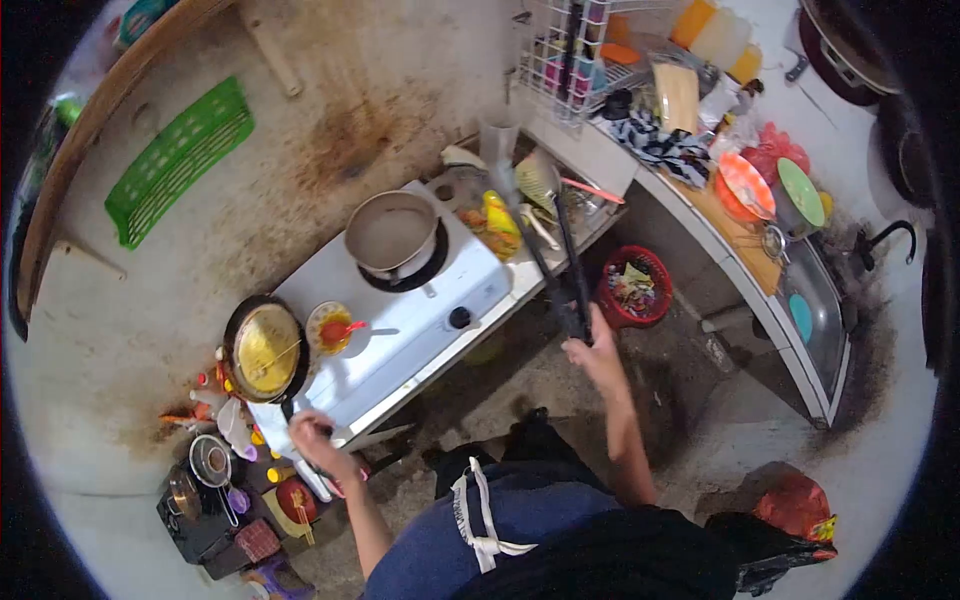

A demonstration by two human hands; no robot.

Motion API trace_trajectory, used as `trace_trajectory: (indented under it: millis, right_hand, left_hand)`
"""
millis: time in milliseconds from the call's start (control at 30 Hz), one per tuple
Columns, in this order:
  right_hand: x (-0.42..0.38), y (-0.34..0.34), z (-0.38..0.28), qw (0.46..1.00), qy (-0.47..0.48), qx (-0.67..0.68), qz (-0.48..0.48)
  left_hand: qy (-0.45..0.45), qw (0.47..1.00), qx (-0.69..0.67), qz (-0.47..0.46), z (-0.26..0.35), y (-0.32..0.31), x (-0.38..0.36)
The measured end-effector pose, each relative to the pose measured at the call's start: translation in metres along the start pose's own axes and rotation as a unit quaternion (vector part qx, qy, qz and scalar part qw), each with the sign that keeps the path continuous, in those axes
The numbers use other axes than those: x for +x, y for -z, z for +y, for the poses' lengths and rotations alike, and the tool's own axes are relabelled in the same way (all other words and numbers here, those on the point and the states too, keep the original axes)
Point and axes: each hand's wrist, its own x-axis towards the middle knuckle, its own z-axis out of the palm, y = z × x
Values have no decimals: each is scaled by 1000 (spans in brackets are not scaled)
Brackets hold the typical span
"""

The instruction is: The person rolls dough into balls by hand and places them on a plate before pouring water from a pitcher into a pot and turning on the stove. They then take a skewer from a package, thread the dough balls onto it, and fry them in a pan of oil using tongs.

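Observation:
My left hand (318, 440) is closed round the handle of a dark frying pan (237, 374) at the left end of the white stove. A yellow, round, flat food (268, 347) lies in the pan. My right hand (598, 352) grips the black handles of long tongs (566, 240), raised over the floor and the counter's edge, their tips pointing to the back. Between pan and pot stands a small bowl (329, 328) with orange-red contents and a red spoon. A pale pot (391, 235) sits on the other burner.
A red basket (637, 287) with scraps stands under the counter at the right. A sink (825, 300), bowls and a dish rack (575, 70) are along the right counter. Bottles and a strainer (210, 461) are at the lower left. A green rack (180, 160) hangs on the wall.

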Motion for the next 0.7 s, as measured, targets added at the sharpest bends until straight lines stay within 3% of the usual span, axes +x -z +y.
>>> trace_trajectory:
  millis: [33,67,133,267,300,333,400,467,533,600,700]
  right_hand:
    - [6,11,16,998,30,-56,23]
    - [15,23,41,991,60,-111,46]
    - [28,44,81,972,140,-164,89]
    - [70,90,57,966,33,-223,125]
    - [104,111,87,943,107,-276,153]
    - [121,124,71,953,57,-273,121]
    - [166,144,79,949,17,-297,102]
    - [201,157,86,916,3,-391,88]
    - [227,165,90,913,-8,-402,76]
    - [252,167,103,906,26,-418,58]
    - [276,167,106,897,-3,-438,56]
  left_hand:
    - [0,999,-31,-27,-2,-34,-10]
    - [57,993,-70,-81,-4,-62,-23]
    - [98,963,-123,-218,13,-116,-48]
    - [168,899,-189,-357,19,-182,-87]
    - [174,894,-155,-382,18,-194,-91]
    - [180,887,-120,-408,18,-205,-93]
    - [223,875,-146,-405,40,-233,-96]
    - [209,854,-131,-458,26,-256,-97]
    - [198,829,-98,-514,19,-275,-93]
    - [226,812,-108,-527,14,-297,-86]
    - [222,813,-126,-522,-3,-331,-73]
